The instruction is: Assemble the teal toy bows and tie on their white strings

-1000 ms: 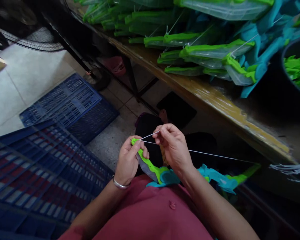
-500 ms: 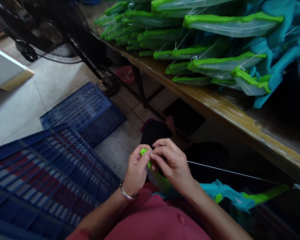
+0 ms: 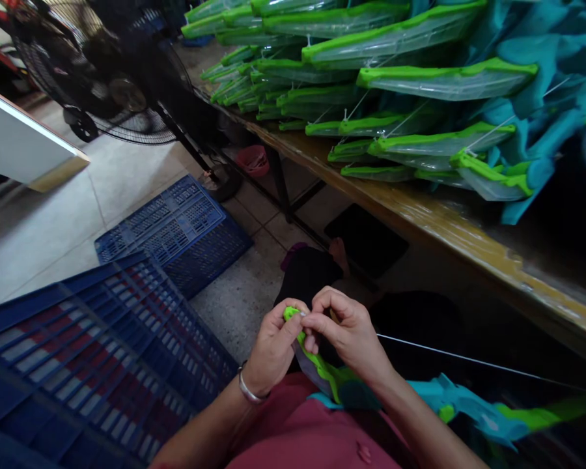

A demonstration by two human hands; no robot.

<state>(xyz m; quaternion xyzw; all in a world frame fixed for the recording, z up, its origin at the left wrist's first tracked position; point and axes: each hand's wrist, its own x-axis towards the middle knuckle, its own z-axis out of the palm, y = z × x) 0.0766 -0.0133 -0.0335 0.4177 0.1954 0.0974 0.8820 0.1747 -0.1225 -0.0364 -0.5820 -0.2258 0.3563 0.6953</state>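
Observation:
My left hand is closed on the bright green tip of a wing-like piece with a green edge and a clear sheet. Close against that tip, my right hand pinches with thumb and forefinger at a thin white string. The string comes out from behind the right hand and runs off to the right. What lies between the fingertips is mostly covered. A teal plastic part with green bits shows below my right forearm; its join to the piece is hidden.
On the wooden table lie stacked green-edged pieces with teal parts and strings. Blue crates and a blue perforated panel are at left. A black fan and a pink bowl stand beyond.
The view has shifted, so the scene sits lower and slightly to the right. My right fingers are drawn in more tightly at the green tip. Both hands stay together there.

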